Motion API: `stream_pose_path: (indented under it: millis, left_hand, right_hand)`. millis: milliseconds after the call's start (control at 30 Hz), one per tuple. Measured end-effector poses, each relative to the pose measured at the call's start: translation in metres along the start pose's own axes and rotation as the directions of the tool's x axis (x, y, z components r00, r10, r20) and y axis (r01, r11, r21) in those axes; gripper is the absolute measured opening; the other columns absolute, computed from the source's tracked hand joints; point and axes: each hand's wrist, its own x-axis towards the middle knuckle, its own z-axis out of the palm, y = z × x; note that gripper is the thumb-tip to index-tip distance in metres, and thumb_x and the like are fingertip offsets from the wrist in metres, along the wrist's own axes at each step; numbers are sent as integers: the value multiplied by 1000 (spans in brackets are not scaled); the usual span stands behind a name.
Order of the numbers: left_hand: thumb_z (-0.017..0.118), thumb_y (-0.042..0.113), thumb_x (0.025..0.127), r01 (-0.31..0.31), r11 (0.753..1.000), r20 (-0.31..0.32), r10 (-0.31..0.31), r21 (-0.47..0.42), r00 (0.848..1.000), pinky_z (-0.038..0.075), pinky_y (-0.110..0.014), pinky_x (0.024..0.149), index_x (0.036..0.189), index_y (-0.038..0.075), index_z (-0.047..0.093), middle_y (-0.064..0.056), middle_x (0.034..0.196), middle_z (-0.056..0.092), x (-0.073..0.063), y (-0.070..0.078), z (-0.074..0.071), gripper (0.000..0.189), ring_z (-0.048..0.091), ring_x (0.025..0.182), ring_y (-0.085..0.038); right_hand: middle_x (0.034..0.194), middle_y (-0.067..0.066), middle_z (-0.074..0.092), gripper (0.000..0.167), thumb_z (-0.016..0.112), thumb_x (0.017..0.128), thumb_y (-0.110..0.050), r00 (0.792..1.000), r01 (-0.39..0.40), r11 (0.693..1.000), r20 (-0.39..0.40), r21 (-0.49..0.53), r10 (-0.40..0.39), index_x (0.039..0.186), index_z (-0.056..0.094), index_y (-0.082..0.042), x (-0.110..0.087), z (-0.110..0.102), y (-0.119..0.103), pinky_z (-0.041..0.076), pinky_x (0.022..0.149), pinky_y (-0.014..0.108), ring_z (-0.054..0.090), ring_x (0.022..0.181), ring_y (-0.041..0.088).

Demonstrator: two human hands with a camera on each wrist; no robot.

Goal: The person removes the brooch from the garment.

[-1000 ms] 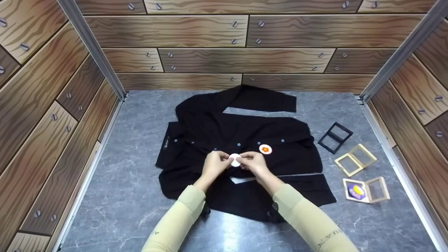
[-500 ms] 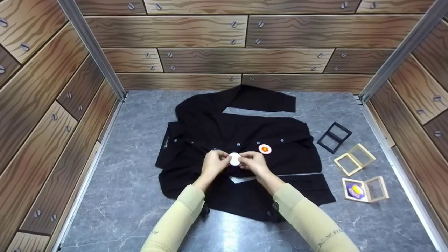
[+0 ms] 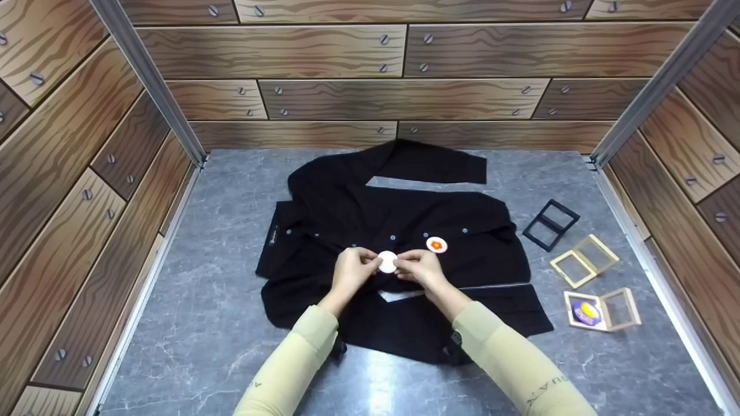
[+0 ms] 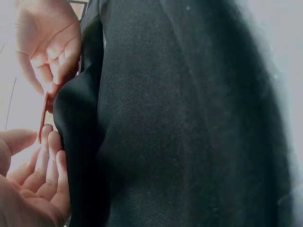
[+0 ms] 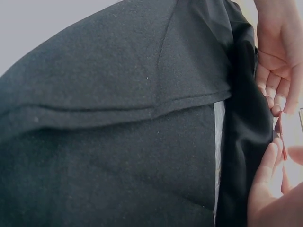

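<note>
A thin round patch [image 3: 387, 262] shows its plain white side in the head view. My left hand [image 3: 354, 268] pinches its left edge between thumb and fingers, while my right hand [image 3: 421, 267] pinches the right edge. Both hands are over a black button-up shirt [image 3: 451, 211] spread flat with its collar to the left. Seen edge-on in the left wrist view, the patch [image 4: 43, 117] looks thin and reddish, right beside a raised fold of black cloth [image 4: 75, 104]. Another round patch [image 3: 437, 245], white with a red-orange flower, lies on the shirt just right of my right hand.
Right of the shirt, three small hinged frames lie open on the grey marbled surface [image 3: 214, 242]: a black one [image 3: 551, 223], a yellow one [image 3: 588, 270] and a pale wooden one [image 3: 627, 315] holding a purple-and-yellow patch [image 3: 587, 312]. Wood-patterned walls [image 3: 324, 52] enclose the sides and back.
My thumbs have drawn outward from the patch's face to its edges, so more of the white side shows. The hands otherwise stay in place, and the head view has shifted slightly.
</note>
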Motion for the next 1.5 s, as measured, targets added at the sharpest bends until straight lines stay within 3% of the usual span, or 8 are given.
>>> stream_pose_path:
  millis: [467,900,1267,1500]
  left_hand:
    - [82,10,91,2,1000,-11,-2,-1,1000,54,-19,61,94,-1,82,-13,80,81,0,2,0,12,79,69,-26]
    - [81,7,88,-34,999,-45,36,36,998,57,-22,63,92,-1,83,-12,79,81,1,2,0,9,79,68,-25]
    - [82,5,85,-2,1000,-47,3,20,999,60,-23,65,89,0,83,-12,83,82,-7,-5,1,6,80,72,-24]
    - [84,6,85,-44,998,-66,47,47,997,59,-23,67,88,2,83,-11,83,82,-1,-1,2,5,78,75,-21]
  right_hand:
    - [69,-2,69,11,72,93,7,999,17,1000,-34,13,-16,101,70,14,1,-1,1,58,57,16,66,58,4]
    - [69,-1,70,22,68,90,13,999,49,999,-10,17,-49,109,65,23,4,-2,1,59,61,17,68,62,6]
    - [72,1,72,19,70,87,14,997,63,998,-39,-18,-64,105,69,21,-2,0,6,60,62,19,69,63,7]
    - [72,0,72,18,71,85,13,995,81,996,-52,-35,-83,102,70,20,0,-2,1,60,62,19,68,63,7]
